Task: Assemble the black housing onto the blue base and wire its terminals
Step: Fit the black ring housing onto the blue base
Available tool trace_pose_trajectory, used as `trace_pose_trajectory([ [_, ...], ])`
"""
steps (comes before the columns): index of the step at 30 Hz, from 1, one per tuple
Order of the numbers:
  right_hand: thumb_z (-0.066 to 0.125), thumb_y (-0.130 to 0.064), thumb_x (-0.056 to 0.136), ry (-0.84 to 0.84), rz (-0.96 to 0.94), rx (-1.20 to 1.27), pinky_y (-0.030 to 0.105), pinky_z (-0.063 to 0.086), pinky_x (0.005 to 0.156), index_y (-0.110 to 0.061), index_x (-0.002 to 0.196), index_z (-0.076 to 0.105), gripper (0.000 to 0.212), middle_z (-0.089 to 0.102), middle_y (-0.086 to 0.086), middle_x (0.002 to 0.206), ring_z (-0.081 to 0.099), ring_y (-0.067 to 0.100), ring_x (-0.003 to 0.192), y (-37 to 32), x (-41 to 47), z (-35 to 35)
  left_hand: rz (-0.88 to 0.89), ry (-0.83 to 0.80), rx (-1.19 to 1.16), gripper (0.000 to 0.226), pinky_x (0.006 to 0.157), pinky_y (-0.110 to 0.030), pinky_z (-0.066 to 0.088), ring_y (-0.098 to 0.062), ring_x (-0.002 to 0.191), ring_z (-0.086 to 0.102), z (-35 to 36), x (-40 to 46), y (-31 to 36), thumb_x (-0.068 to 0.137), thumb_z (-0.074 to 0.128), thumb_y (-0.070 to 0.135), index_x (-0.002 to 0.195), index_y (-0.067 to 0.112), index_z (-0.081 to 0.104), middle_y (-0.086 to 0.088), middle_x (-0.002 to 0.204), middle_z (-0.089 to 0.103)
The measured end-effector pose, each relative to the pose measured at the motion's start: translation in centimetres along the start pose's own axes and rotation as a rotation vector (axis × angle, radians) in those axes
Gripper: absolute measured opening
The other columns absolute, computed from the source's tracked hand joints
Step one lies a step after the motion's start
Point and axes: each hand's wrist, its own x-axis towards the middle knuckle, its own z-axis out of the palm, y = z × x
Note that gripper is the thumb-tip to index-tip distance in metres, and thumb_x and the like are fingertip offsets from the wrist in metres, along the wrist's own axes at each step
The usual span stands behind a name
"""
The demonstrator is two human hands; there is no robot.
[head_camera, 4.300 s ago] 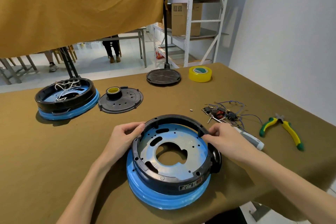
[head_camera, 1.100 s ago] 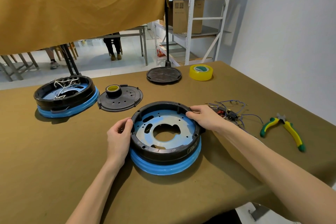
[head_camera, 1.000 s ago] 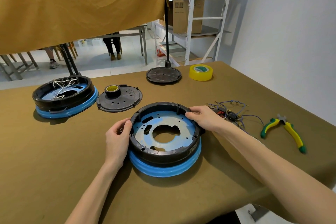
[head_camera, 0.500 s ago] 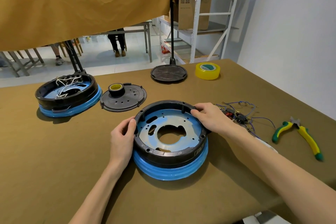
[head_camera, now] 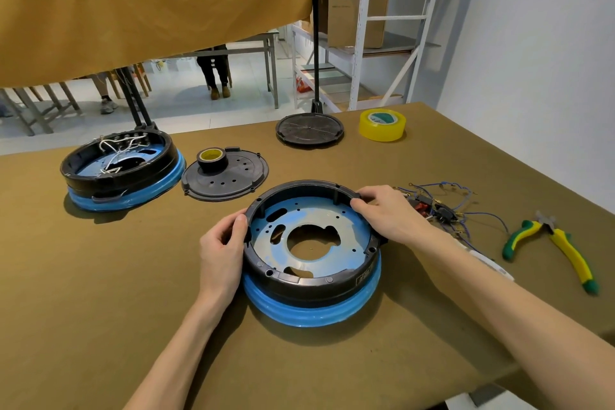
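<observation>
The black housing ring (head_camera: 299, 283) sits on the blue base (head_camera: 312, 311) in the middle of the table, with the blue-grey plate inside showing a large centre hole. My left hand (head_camera: 221, 248) grips the housing's left rim, thumb on top. My right hand (head_camera: 389, 215) grips the far right rim, fingers curled over the edge. A bundle of blue wires with terminals and small parts (head_camera: 439, 206) lies just right of my right hand.
A second black-on-blue assembly with white wires (head_camera: 119, 165) stands at the far left. Beside it lies a black cover disc (head_camera: 229, 176) with a tape roll (head_camera: 212, 159) on it. Another black disc (head_camera: 309, 128), yellow tape (head_camera: 382, 125) and green-yellow pliers (head_camera: 552, 243) lie around.
The housing and base slid away from the table's near edge to the middle over the last seconds. Both hands have stayed on the rim; in the last half second little moves.
</observation>
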Motion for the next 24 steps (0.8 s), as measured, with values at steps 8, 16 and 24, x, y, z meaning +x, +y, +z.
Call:
trace_pose_trajectory([
  [8,0.053,-0.031,0.104,0.016,0.021,0.006,0.033,0.042,0.063,-0.009,0.094,0.073,0.031,0.073,0.018,0.089,0.064,0.033,0.078,-0.1,0.0,0.3,-0.014,0.009,0.019,0.029,0.079,-0.01,0.05,0.009,0.104,0.062,-0.2,0.0,-0.1,0.105,0.055,0.025,0.13,0.018,0.067,0.012,0.113,0.071],
  [16,0.052,-0.051,0.103,0.171,0.039,0.132,0.028,0.048,0.089,-0.019,0.136,0.059,0.047,0.061,-0.01,0.124,0.06,0.01,0.109,1.1,-0.5,-1.6,-0.01,-0.021,0.091,0.034,0.096,-0.029,0.05,-0.013,0.122,0.059,-1.2,0.3,1.2,0.104,0.056,0.032,0.134,0.02,0.063,0.005,0.124,0.066],
  [24,0.059,-0.021,0.099,0.175,0.085,-0.304,0.031,0.049,0.08,-0.016,0.116,0.074,0.023,0.065,-0.001,0.101,0.064,0.019,0.094,6.4,-3.5,-4.5,0.422,-0.401,0.707,0.062,0.122,-0.04,0.024,-0.012,0.146,0.029,5.4,0.0,6.8,0.097,0.045,0.064,0.152,0.036,0.042,0.01,0.155,0.041],
])
